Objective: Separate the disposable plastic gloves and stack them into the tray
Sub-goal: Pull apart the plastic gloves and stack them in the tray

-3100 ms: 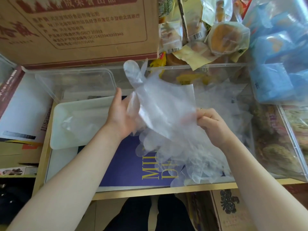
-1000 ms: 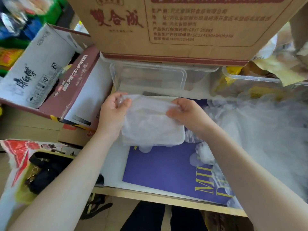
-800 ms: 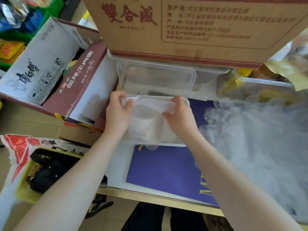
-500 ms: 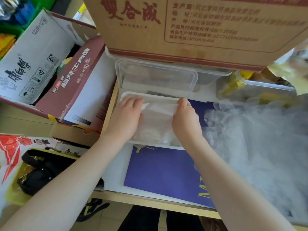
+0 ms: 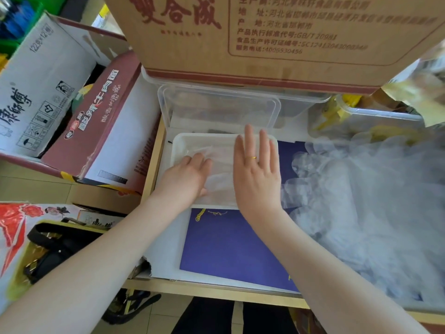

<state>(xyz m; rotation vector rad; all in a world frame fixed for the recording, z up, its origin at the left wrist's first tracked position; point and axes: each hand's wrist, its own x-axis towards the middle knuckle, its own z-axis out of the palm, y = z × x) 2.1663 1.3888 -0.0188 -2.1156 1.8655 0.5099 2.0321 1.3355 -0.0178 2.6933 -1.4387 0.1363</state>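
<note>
Over tray [image 5: 178, 145] | hands now flat, pinch released | glove [image 5: 219, 165] laid

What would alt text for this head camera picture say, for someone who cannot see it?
Two bare hands press flat on clear plastic gloves in a white tray, the left hand beside the right hand. A loose pile of gloves lies to the right, and a cardboard box stands behind.
</note>
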